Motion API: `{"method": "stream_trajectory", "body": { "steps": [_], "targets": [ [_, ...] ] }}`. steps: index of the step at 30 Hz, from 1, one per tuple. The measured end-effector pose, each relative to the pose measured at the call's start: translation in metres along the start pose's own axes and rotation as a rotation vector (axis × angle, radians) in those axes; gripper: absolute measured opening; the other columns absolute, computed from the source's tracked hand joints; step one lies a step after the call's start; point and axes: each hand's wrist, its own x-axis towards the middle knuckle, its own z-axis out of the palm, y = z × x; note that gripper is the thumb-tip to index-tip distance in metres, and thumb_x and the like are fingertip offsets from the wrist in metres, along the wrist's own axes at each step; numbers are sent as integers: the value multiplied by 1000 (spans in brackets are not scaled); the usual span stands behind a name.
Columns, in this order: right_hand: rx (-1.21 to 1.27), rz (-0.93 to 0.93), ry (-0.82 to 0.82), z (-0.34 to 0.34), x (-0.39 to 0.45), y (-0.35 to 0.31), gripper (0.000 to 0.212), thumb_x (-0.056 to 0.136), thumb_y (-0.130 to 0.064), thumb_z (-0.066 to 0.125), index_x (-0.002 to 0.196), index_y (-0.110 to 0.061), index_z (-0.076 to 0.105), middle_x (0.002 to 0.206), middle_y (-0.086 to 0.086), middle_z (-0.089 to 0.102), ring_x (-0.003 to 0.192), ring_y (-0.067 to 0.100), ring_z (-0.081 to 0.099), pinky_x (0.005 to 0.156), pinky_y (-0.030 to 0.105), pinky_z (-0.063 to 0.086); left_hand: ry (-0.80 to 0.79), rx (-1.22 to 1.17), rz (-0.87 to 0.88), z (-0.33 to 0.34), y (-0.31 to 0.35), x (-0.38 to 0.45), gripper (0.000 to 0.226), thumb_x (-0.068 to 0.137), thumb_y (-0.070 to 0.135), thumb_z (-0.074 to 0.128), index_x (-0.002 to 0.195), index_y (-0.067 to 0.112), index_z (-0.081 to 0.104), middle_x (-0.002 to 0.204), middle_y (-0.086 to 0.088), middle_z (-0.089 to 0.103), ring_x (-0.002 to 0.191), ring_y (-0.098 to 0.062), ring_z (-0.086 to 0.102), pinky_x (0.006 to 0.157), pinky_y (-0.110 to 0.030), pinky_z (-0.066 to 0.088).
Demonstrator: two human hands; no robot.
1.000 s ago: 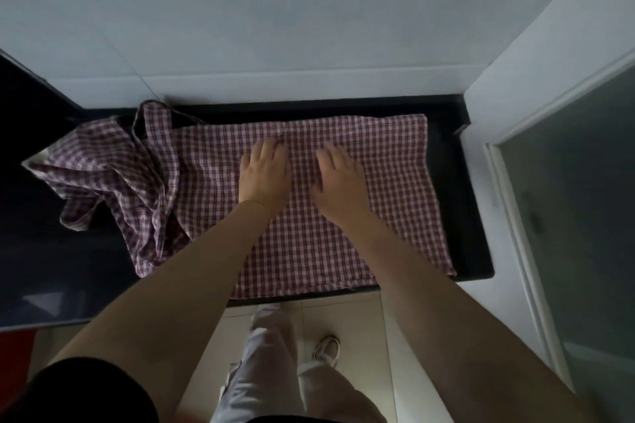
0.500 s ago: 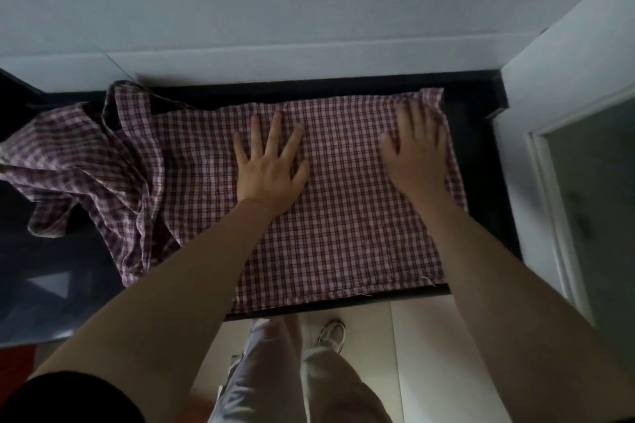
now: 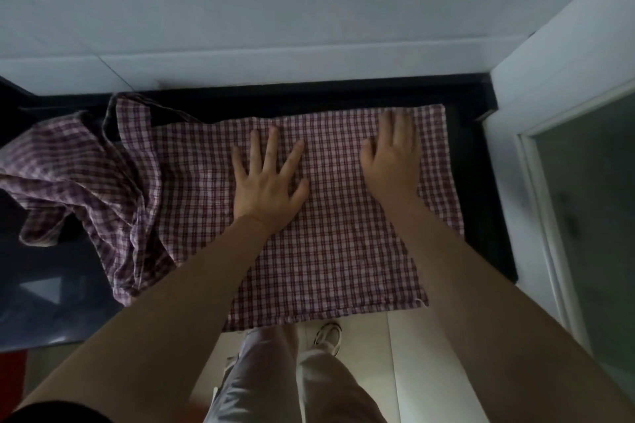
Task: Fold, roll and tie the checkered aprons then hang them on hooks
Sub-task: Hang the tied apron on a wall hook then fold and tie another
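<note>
A purple-and-white checkered apron [image 3: 336,251] lies spread flat on a black counter [image 3: 481,233]. Its left part [image 3: 103,182] is bunched in folds and droops over the counter's left side. My left hand [image 3: 268,182] lies flat on the middle of the cloth with its fingers spread. My right hand [image 3: 393,158] presses flat near the apron's far right corner, fingers straight and together. The apron's near hem hangs just over the counter's front edge.
A white tiled wall [image 3: 309,10] rises behind the counter. At the right stands a white wall corner [image 3: 549,79] with a glass door [image 3: 591,216]. Pale floor tiles [image 3: 429,371] and my legs [image 3: 275,381] show below.
My right hand slid from the middle of the apron out to its far right corner, smoothing the cloth. My left hand spread its fingers and stayed near the middle.
</note>
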Motion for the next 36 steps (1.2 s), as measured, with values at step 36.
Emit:
{"method": "stream_trajectory", "body": {
  "steps": [36],
  "targets": [
    [-17, 136, -88, -59, -78, 62, 61, 105, -36, 29, 158, -9, 15, 165, 13, 13, 152, 27, 11, 124, 48, 9, 133, -34, 16, -33, 19, -21, 67, 101, 49, 30, 155, 36, -8, 165, -8, -9, 151, -32, -8, 120, -60, 6]
  ]
}}
